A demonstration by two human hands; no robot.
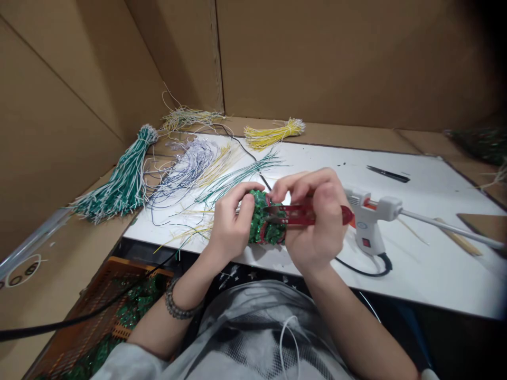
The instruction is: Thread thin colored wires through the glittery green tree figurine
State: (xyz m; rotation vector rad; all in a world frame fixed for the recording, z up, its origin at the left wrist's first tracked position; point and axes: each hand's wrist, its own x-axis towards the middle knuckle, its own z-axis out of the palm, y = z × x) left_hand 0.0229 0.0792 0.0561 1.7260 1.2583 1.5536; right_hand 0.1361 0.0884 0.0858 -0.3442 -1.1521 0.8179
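Observation:
My left hand (234, 219) is closed around the left side of a green glittery piece (259, 227) with dark red trim, held over the front edge of the white table. Red-handled thread snips (295, 215) lie in my closed right hand (322, 221). Their metal blades point left and lie against the front of the green piece. The fingertips of my right hand are raised close to its upper right side. My fingers hide part of the piece, and I cannot tell what it is.
A white glue gun (366, 221) with a cord stands at the right, near dark tweezers (388, 174). Bundles of green-and-white wires (122, 179), yellow wires (273, 134) and loose blue strands (178, 174) lie behind and left. An orange basket (89, 298) holds green glittery pieces below. Cardboard walls (336, 63) enclose the table.

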